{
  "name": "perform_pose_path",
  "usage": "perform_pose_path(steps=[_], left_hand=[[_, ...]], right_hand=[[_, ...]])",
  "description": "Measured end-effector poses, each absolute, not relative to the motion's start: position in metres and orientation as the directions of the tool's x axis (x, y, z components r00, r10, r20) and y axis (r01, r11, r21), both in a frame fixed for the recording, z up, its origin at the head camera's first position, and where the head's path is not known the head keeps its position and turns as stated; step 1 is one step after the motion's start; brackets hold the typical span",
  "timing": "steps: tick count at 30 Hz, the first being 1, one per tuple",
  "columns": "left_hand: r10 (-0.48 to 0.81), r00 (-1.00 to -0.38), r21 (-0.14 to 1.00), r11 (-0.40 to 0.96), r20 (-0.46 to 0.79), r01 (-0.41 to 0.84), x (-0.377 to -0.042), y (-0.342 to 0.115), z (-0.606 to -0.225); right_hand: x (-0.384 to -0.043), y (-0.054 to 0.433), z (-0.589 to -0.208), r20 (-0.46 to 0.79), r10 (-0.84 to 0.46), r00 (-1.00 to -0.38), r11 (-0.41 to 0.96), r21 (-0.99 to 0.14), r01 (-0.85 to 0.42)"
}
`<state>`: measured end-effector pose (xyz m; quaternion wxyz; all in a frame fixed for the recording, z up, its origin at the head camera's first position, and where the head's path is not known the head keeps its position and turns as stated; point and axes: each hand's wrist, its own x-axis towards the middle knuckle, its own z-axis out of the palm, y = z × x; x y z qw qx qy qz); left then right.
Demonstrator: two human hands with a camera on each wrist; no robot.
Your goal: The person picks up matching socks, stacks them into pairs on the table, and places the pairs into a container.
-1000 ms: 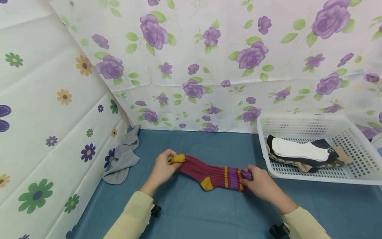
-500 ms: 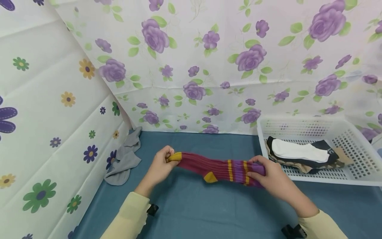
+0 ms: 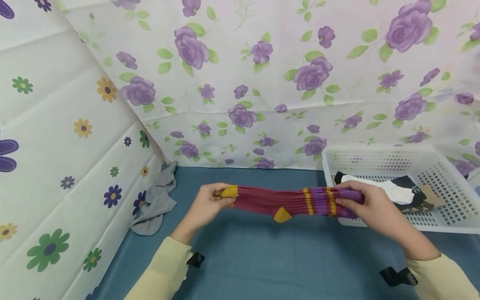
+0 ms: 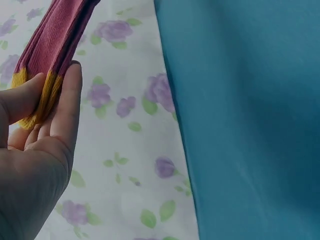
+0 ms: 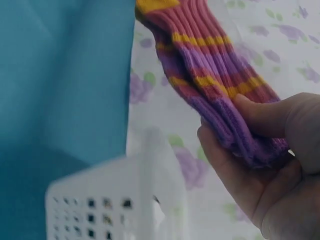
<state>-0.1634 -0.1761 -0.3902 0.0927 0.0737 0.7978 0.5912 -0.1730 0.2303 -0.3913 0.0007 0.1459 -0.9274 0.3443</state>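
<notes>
A maroon ribbed sock (image 3: 262, 199) with yellow toe and heel and a purple, yellow-striped cuff stretches level between both hands, held up over the blue cloth. My left hand (image 3: 210, 204) pinches the yellow toe; in the left wrist view the thumb lies on top of the toe (image 4: 50, 92) and the fingers beneath it. At the other end my right hand (image 3: 375, 206) pinches the purple cuff (image 5: 240, 125) between thumb and fingers, right in front of the white basket's near left side. In the right wrist view the layers of the cuff lie flat together.
The white perforated basket (image 3: 442, 227) stands at the right with a white sock (image 3: 401, 193) and dark and tan folded socks in it. A crumpled grey cloth piece (image 3: 155, 204) lies at the left by the flowered side sheet (image 3: 75, 166). A flowered sheet hangs behind.
Both hands have raised the sock off the blue cloth and pulled it straighter. The right hand has moved right and up, towards the basket; the left stays near its place.
</notes>
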Motion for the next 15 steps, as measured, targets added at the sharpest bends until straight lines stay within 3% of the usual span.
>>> perform_pose_path(steps=[5, 15], left_hand=[[0.255, -0.966, 0.974, 0.224, -0.041, 0.018, -0.174, -0.158, -0.382], [0.271, -0.962, 0.976, 0.204, 0.023, 0.081, -0.213, -0.092, -0.392]], right_hand=[[-0.18, 0.251, -0.374, 0.146, -0.282, -0.948, 0.744, -0.59, -0.312], [-0.197, 0.307, -0.352, 0.137, -0.187, -0.973, 0.839, -0.493, -0.231]])
